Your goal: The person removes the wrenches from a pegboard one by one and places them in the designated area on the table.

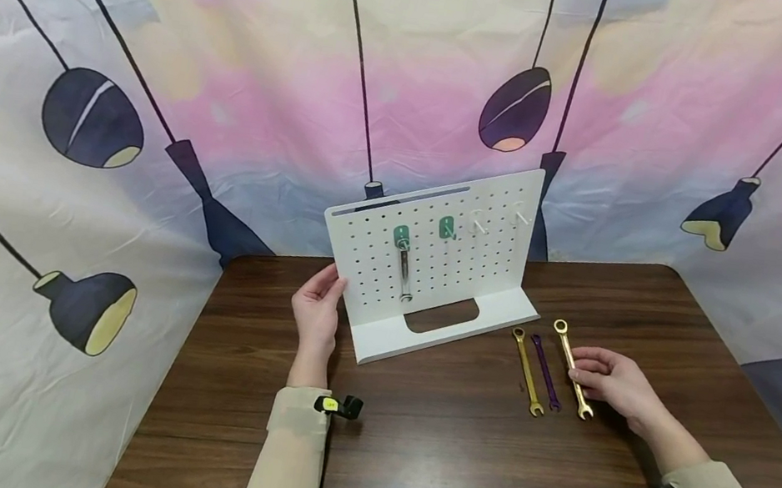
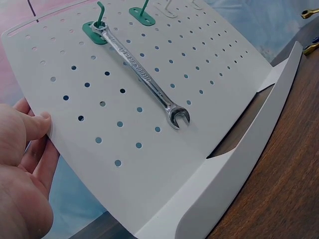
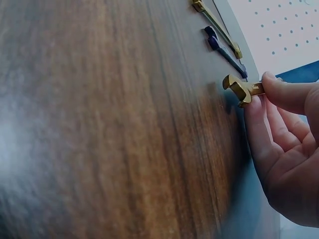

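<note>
My left hand (image 1: pixel 317 311) pinches the left edge of a white pegboard (image 2: pixel 164 55), thumb in front and fingers behind. On the board, a silver combination wrench (image 2: pixel 142 72) hangs by its ring end from a green hook (image 2: pixel 94 34). My right hand (image 1: pixel 616 386) pinches a gold combination wrench (image 1: pixel 573 368) between thumb and fingers, its open end towards me. In the right wrist view that gold wrench (image 3: pixel 244 89) appears raised off the table. Left of it lie a purple wrench (image 1: pixel 546 372) and a second, yellowish gold wrench (image 1: pixel 527 371).
A second green hook (image 1: pixel 447 228) and two clear hooks (image 1: pixel 479 222) sit further right on the board. The board's base stands on a dark wooden table (image 1: pixel 435 453). Behind hangs a cloth (image 1: pixel 276 50) printed with lamps.
</note>
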Tool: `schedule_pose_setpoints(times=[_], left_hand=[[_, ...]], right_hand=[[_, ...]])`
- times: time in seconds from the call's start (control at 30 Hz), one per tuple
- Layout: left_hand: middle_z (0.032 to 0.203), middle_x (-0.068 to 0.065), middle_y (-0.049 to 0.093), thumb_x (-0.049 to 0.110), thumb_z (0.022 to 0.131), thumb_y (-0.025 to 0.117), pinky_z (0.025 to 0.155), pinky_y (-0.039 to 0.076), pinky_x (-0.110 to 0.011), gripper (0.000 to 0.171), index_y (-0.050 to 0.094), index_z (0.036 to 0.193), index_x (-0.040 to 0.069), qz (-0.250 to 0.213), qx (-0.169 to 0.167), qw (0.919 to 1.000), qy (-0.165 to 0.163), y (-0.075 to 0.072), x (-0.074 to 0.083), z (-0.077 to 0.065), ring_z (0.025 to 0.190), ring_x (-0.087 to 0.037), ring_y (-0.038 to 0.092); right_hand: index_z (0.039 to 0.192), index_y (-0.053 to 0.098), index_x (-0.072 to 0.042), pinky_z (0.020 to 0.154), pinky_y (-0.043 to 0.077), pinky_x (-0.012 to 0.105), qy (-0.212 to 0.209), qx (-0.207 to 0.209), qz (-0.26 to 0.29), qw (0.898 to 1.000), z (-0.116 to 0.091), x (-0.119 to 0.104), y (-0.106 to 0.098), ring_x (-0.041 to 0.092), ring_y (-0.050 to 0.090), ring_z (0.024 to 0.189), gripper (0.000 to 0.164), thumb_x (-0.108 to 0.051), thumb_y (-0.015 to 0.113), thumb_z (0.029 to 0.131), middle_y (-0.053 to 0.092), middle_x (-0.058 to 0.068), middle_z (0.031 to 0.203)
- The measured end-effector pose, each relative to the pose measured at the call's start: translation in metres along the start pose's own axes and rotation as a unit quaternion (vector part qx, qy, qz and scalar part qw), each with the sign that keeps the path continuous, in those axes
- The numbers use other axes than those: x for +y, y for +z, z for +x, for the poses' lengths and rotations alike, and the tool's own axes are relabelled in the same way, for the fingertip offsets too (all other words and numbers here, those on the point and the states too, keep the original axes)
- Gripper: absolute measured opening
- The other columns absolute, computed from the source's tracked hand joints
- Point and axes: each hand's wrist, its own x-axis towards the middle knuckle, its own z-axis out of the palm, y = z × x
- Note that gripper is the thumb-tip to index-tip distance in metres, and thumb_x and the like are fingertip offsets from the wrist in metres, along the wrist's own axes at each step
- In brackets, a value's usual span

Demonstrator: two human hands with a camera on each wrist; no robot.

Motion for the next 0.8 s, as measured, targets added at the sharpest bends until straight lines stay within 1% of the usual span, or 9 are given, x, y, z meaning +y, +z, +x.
schedule_pose_setpoints(times=[0.17,0.27,0.37,0.47,0.6,0.73,0.8], left_hand=[[0.105,0.001,0.080,-0.012,0.097,0.072,0.089,0.058,-0.021,0.028,0.072,0.125,-0.013,0.002,-0.001,1.0000,0.002,0.005,0.018,-0.009,0.096,-0.009,0.073],[0.107,-0.002,0.081,-0.012,0.097,0.072,0.088,0.058,-0.021,0.028,0.073,0.125,-0.011,0.006,-0.003,1.0000,0.002,0.007,0.028,-0.014,0.096,-0.008,0.073],[0.109,-0.004,0.081,-0.013,0.097,0.071,0.088,0.058,-0.021,0.028,0.073,0.125,-0.011,0.011,-0.006,0.9999,0.002,0.007,0.028,-0.013,0.098,-0.008,0.073],[0.109,-0.005,0.081,-0.010,0.097,0.072,0.089,0.058,-0.021,0.027,0.074,0.124,-0.010,0.013,-0.008,0.9999,0.002,0.007,0.028,-0.013,0.099,-0.011,0.074],[0.109,-0.005,0.081,-0.008,0.097,0.074,0.089,0.058,-0.022,0.027,0.074,0.124,-0.010,0.014,-0.008,0.9999,0.002,0.007,0.028,-0.014,0.100,-0.013,0.074],[0.110,-0.005,0.081,-0.009,0.097,0.074,0.089,0.058,-0.021,0.027,0.075,0.124,-0.008,0.014,-0.009,0.9999,0.001,0.006,0.028,-0.013,0.101,-0.012,0.074],[0.109,-0.004,0.081,-0.009,0.097,0.074,0.089,0.058,-0.022,0.027,0.075,0.124,-0.009,0.014,-0.007,0.9999,-0.002,0.005,0.023,-0.011,0.101,-0.012,0.074]], right_hand=[[0.146,0.052,0.012,0.075,0.062,0.031,0.005,0.006,-0.010,1.000,0.000,-0.001,0.003,0.009,0.070,0.091,0.057,-0.016,0.076,0.103,0.073,0.013,0.116],[0.145,0.053,0.014,0.074,0.062,0.031,0.001,0.009,-0.027,1.000,0.000,0.000,0.004,0.008,0.070,0.091,0.055,-0.015,0.075,0.103,0.075,0.016,0.116],[0.143,0.055,0.015,0.074,0.062,0.031,-0.006,0.013,-0.043,0.999,0.000,0.001,0.006,0.008,0.070,0.091,0.052,-0.014,0.074,0.104,0.075,0.019,0.118],[0.142,0.055,0.016,0.073,0.062,0.030,-0.008,0.018,-0.051,0.998,0.000,0.002,0.008,0.008,0.071,0.092,0.052,-0.014,0.073,0.104,0.075,0.021,0.119],[0.141,0.057,0.015,0.073,0.061,0.030,-0.009,0.025,-0.064,0.998,0.000,0.003,0.009,0.009,0.071,0.092,0.051,-0.016,0.073,0.104,0.075,0.021,0.118],[0.140,0.058,0.014,0.072,0.061,0.030,-0.009,0.028,-0.084,0.996,0.000,0.001,0.010,0.012,0.071,0.093,0.050,-0.017,0.074,0.104,0.076,0.020,0.116],[0.140,0.059,0.014,0.073,0.061,0.030,-0.007,0.029,-0.091,0.995,-0.001,-0.001,0.011,0.014,0.072,0.094,0.050,-0.017,0.074,0.104,0.076,0.020,0.116]])
